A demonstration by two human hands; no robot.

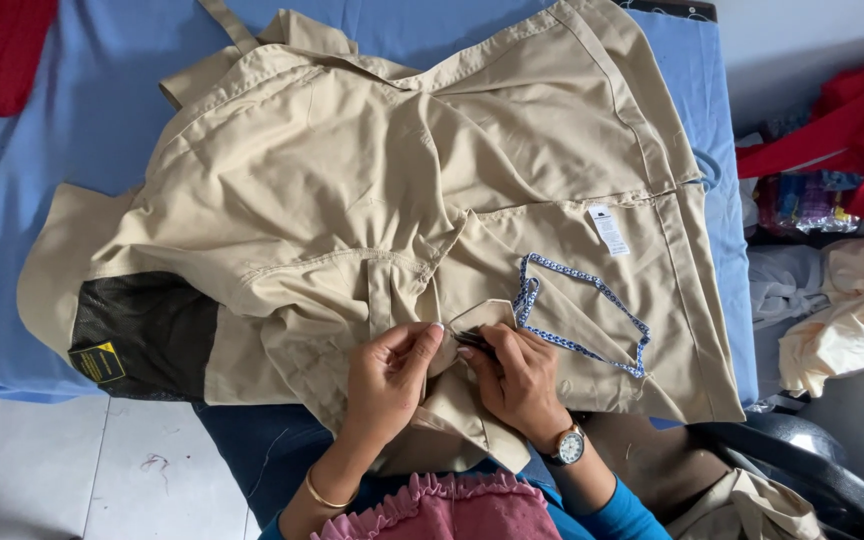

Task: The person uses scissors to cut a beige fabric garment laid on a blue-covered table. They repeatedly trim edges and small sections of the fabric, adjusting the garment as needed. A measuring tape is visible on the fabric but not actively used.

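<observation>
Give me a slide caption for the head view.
Both hands, left and right, pinch a fold of a beige garment on a blue-covered table.

The person's left hand (384, 377) has a thin gold bangle (324, 495) at the wrist. The right hand (520, 378) wears a round white-faced wristwatch (568, 446) above a bright blue sleeve (620, 516). A pink ruffled garment edge (447, 500) shows near the bottom.

white care label (608, 229), yellow-black tag (97, 362) on mesh

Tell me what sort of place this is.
Probably a home tailoring or mending corner: a beige garment spread over a blue-covered surface, both hands working its fabric, and heaps of clothes alongside.
</observation>
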